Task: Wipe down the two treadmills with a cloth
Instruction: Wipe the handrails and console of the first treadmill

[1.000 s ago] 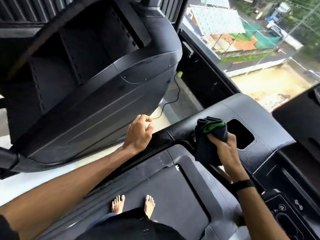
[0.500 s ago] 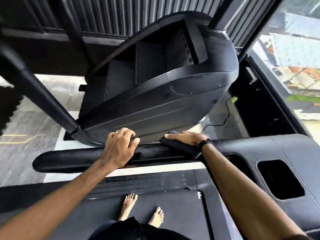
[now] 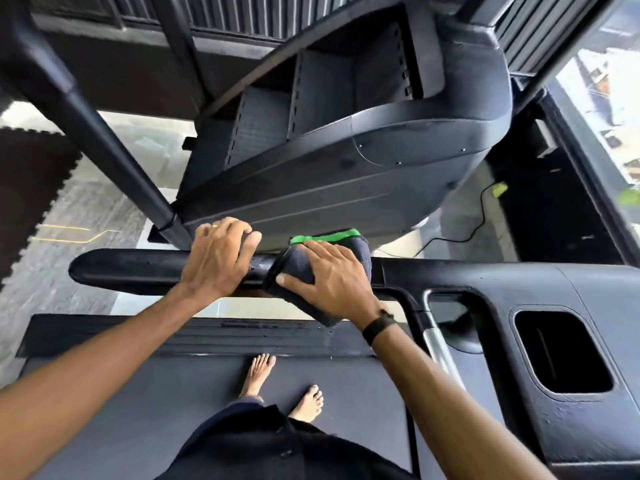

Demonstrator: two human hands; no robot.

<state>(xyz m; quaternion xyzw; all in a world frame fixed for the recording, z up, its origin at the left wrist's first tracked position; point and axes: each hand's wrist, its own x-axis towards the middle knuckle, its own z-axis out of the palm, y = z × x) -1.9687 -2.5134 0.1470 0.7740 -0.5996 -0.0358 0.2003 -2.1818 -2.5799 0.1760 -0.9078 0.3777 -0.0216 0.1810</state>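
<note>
Handrail work is under way: the long black rounded handrail bar [image 3: 138, 271] of the treadmill runs across the view and serves as the landmark. A second ago the dark grey folded cloth with a green edge [image 3: 322, 247] was bunched up over by the console; now it lies draped over the bar, so the wiping has moved from the console onto the handrail.

At the bar's middle, the left hand [image 3: 216, 258] grips the bar, fingers curled over its far side, thumb side toward the cloth. It looks like a bracing hold. Just right of it, close beside but not touching, the right hand [image 3: 329, 282] presses the cloth down on the bar, fingers spread flat and thumb stretched out along the near edge of the fabric; a black wristband [image 3: 377, 327] sits on that wrist.

Left of the left hand the bar runs bare to its rounded free end, open room for a stroke, though the bracing hand stands in the way and would likely have to shift. Right of the cloth the bar meets the black moulded console housing [image 3: 519, 282] with its rectangular recess, which closes that direction.
</note>
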